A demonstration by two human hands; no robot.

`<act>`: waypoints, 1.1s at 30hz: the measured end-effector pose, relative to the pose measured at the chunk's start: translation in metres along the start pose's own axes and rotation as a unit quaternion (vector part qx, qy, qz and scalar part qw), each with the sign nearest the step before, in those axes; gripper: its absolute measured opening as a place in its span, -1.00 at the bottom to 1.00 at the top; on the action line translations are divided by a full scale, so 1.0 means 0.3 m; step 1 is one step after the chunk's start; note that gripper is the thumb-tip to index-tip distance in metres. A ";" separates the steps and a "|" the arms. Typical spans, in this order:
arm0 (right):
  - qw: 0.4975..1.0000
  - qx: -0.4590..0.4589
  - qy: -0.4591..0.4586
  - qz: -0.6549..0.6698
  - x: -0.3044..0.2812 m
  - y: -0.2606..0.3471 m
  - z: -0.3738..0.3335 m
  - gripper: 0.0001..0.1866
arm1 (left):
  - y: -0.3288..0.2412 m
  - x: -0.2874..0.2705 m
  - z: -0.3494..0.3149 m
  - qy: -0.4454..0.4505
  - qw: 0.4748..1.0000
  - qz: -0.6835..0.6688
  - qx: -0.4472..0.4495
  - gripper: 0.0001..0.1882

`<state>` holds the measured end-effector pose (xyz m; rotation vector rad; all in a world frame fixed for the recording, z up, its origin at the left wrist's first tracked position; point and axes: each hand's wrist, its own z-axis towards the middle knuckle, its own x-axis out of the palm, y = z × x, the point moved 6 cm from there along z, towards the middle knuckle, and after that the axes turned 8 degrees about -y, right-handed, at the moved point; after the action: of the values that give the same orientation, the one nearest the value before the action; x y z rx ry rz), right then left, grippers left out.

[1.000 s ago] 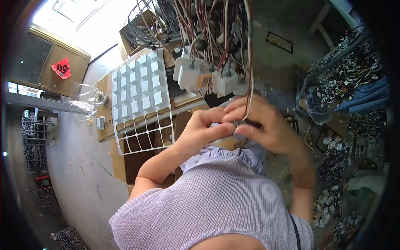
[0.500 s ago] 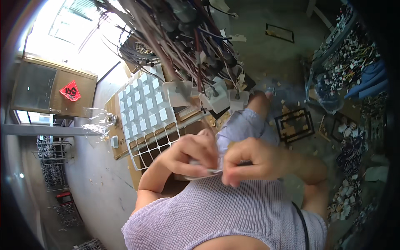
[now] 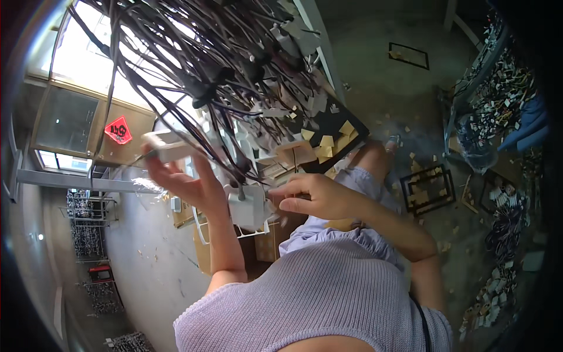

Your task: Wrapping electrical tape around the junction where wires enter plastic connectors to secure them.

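Raised on the left, my left hand (image 3: 190,185) grips a white power adapter (image 3: 170,146) between thumb and fingers. My right hand (image 3: 316,193) is in front of my lap, its fingers loosely stretched toward the left and slightly apart, with nothing visible in them. Just left of those fingertips a white plug adapter (image 3: 247,206) hangs from its dark cable. Another white adapter (image 3: 296,154) hangs above my right hand. A dense bundle of dark cables (image 3: 193,82) drops in front of me. It partly hides the white grid tray (image 3: 202,229) behind.
A black board (image 3: 356,130) with yellow paper pieces (image 3: 325,142) lies beyond my right hand. Black frames (image 3: 428,189) and scraps lie on the floor at right. Heaped connectors (image 3: 498,88) stand at far right. A cardboard box (image 3: 265,247) is below the tray.
My hands have parted from in front of my chest. The left has risen to the left with an adapter; the right has moved forward. The view has shifted, with the hanging cables spread wider.
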<state>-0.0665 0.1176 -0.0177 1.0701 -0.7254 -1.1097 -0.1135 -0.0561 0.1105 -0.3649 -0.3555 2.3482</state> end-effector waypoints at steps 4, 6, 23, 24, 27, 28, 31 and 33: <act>0.999 0.041 0.032 -0.013 0.020 0.005 -0.012 -0.67 | -0.059 0.009 0.084 -0.095 0.986 -0.133 0.003 -0.10; 0.997 0.066 0.041 0.008 0.018 -0.011 -0.021 -0.67 | -0.045 0.037 0.104 -0.049 0.988 -0.146 -0.018 -0.28; 0.959 0.200 -0.200 0.032 -0.684 -0.096 0.312 -0.69 | -0.232 0.121 -0.150 0.079 0.967 -0.143 0.194 -0.84; 0.960 0.221 -0.156 0.074 -0.664 -0.111 0.337 -0.68 | -0.278 0.183 -0.177 0.209 0.942 -0.201 0.167 -0.86; 0.961 0.191 -0.144 0.141 -0.604 -0.134 0.327 -0.64 | -0.470 0.273 -0.281 0.292 0.867 -0.268 0.301 -0.75; 0.970 0.177 -0.149 0.075 -0.603 -0.128 0.312 -0.64 | -0.511 0.294 -0.304 0.289 0.862 -0.259 0.327 -0.70; 0.967 0.170 -0.151 0.115 -0.595 -0.094 0.227 -0.54 | -0.561 0.373 -0.361 0.362 0.849 -0.172 0.343 -0.57; 0.969 0.134 -0.203 0.030 -0.660 -0.010 0.119 -0.46 | -0.522 0.412 -0.327 0.364 0.888 -0.093 0.266 -0.47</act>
<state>-0.1613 0.2941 0.0000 1.0451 -1.2546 -1.2170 -0.0680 0.1545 0.0559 -0.8453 0.5776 1.8454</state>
